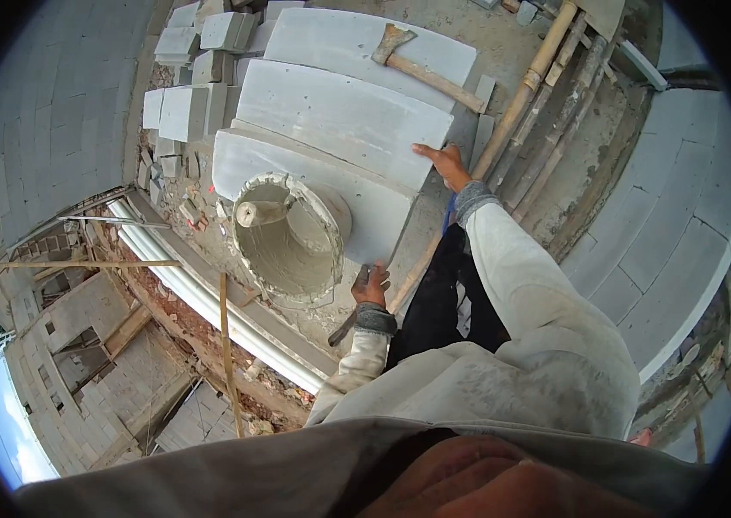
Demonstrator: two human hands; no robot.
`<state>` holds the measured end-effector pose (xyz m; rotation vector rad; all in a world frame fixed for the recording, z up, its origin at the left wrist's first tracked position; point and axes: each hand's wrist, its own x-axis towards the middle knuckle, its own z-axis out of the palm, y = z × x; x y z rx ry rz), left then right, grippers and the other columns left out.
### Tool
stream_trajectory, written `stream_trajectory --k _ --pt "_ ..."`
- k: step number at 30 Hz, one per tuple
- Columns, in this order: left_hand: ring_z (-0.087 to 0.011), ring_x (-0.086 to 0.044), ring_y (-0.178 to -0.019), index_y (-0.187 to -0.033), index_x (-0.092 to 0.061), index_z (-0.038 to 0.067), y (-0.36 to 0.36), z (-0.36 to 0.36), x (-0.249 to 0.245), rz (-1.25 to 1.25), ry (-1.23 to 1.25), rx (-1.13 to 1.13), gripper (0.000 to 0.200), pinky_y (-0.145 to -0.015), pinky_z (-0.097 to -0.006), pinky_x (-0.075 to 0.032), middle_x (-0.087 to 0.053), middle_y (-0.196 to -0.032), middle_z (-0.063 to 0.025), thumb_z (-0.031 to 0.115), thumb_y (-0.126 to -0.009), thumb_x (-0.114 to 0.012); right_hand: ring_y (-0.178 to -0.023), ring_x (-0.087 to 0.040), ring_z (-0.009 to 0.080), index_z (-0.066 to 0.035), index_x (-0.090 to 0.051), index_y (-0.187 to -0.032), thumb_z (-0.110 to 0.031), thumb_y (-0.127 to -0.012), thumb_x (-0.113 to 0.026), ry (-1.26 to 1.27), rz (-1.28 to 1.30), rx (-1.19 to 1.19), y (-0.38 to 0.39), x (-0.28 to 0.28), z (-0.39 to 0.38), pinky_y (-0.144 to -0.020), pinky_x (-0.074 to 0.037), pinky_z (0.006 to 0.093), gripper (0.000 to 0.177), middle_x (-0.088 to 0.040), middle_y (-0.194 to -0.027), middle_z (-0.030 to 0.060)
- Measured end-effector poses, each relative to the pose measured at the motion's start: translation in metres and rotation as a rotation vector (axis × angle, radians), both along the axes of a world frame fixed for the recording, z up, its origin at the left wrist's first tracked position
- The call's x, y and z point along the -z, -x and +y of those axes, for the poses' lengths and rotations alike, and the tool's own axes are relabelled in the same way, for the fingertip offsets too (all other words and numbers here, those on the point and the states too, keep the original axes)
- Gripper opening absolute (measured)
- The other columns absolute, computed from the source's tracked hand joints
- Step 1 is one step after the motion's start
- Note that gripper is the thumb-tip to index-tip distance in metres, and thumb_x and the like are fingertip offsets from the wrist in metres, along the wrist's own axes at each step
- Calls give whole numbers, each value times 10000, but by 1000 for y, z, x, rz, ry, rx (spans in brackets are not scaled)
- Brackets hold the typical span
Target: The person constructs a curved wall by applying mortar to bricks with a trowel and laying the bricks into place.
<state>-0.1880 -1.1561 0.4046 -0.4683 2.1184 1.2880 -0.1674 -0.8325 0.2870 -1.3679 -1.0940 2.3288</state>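
Note:
My right hand point(445, 166) is at the right end of the middle light grey block point(344, 105), one digit stretched over its top and the other fingers mostly hidden beyond the end. My left hand point(371, 285) is lower, at the near corner of the front grey block point(374, 220), with its fingers apart and bent against the edge. Left of that hand, a mortar-crusted bucket point(339, 216) stands tilted against the front block, with a rounded handle-like piece point(263, 212) inside. A dark tool handle point(343, 330) shows beside my left wrist.
A hatchet point(430, 71) lies across the far block point(322, 39). Smaller cut blocks point(182, 112) are piled at the upper left. Bamboo poles point(531, 86) run along the right. White pipes point(210, 298) line the left edge, beyond which the ground drops. A block wall point(650, 224) stands right.

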Motion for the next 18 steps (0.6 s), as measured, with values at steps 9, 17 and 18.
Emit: stream_trajectory --k 9,17,18 --pt "-299 -577 -1061 -1395 -383 -9 23 44 -11 42 -104 -204 868 -901 -412 -459 -592 -1209 -149 340 -735 -824 -1043 -589 253 85 -633 -1114 -334 -695 -837 -67 33 31 -9 -31 48 -930 -424 338 627 -641 -1099 155" --pt "-284 -607 -949 -1175 -531 -104 -3 3 55 133 276 -133 816 -852 -388 -489 -623 -1083 -204 490 -697 -823 -956 -606 212 86 -636 -1081 -262 -734 -806 -140 45 182 -79 -60 37 -855 -465 307 520 -643 -1052 133" --pt "-251 -602 -918 -1189 -525 -80 -22 6 35 224 265 -8 758 -811 -357 -491 -617 -1076 -182 438 -719 -819 -948 -608 212 88 -636 -1074 -255 -739 -800 -130 38 199 -93 -73 37 -852 -466 306 507 -643 -1045 132"
